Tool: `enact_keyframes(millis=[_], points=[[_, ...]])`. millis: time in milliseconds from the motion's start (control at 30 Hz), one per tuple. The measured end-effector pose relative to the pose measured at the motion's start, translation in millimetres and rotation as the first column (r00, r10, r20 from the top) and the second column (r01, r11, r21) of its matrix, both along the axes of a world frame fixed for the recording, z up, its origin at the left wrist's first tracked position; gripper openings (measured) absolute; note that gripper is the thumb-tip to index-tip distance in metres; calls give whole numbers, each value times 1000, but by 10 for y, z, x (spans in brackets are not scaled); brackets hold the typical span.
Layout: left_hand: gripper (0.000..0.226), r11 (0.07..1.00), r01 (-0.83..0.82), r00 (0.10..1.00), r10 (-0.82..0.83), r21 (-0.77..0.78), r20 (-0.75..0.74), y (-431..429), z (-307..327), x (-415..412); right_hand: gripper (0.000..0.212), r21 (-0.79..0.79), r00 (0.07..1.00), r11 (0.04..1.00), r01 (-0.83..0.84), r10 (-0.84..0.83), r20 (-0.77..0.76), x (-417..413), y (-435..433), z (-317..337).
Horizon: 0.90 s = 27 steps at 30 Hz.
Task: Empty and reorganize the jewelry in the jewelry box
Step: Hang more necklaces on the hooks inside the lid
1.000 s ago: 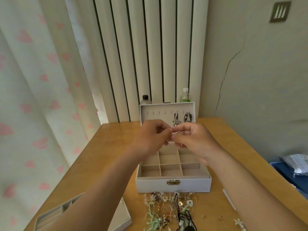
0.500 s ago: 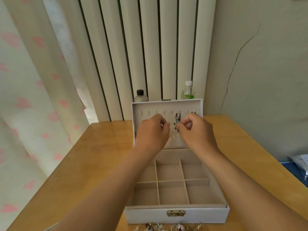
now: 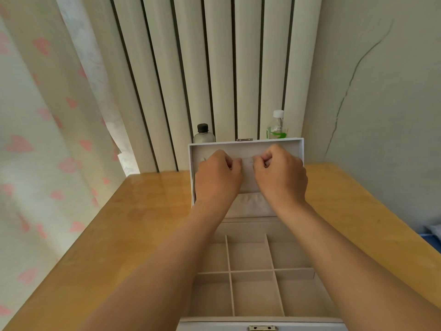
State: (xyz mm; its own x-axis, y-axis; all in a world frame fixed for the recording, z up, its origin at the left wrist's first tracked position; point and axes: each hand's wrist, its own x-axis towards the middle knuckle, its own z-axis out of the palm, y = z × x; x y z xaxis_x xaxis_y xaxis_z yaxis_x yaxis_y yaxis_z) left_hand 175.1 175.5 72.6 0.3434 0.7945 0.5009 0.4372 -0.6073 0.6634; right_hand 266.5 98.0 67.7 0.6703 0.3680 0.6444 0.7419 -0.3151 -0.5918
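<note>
The white jewelry box stands open on the wooden table, its beige compartments bare. Its lid is upright at the back, with a row of small hooks inside. Both my hands are raised against the lid's hook row. My left hand has curled fingers that pinch a small dark bit of jewelry at its fingertips. My right hand pinches a small metal piece the same way. Most of the jewelry is hidden by my fingers. The pieces hanging on the lid are covered by my right hand.
Two bottles stand behind the lid: a black-capped bottle and a white-capped bottle with green liquid. The wooden table meets a curtain on the left and a wall on the right. A gathered fabric pocket lines the lid's lower part.
My hands rose from above the compartments to the lid's hook row and moved apart. The view closed in on the box, so the jewelry pile in front dropped out of sight.
</note>
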Motion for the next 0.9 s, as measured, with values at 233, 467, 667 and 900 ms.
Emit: enact_keyframes(millis=[233,467,667,900], points=[[27,999,-18,998,21,-49,57,80,8,-33,18,58,998,997,-46,43,51,-55,106,-4],[30,998,-15,999,17,-59,31,116,37,-39,20,82,994,994,-67,60,89,-58,160,-14],[31,996,35,999,-32,-80,31,55,81,16,20,127,999,992,-25,18,51,7,85,-9],[40,991,67,997,-71,-114,-29,9,44,45,19,95,1000,995,-15,17,-23,27,38,-36]])
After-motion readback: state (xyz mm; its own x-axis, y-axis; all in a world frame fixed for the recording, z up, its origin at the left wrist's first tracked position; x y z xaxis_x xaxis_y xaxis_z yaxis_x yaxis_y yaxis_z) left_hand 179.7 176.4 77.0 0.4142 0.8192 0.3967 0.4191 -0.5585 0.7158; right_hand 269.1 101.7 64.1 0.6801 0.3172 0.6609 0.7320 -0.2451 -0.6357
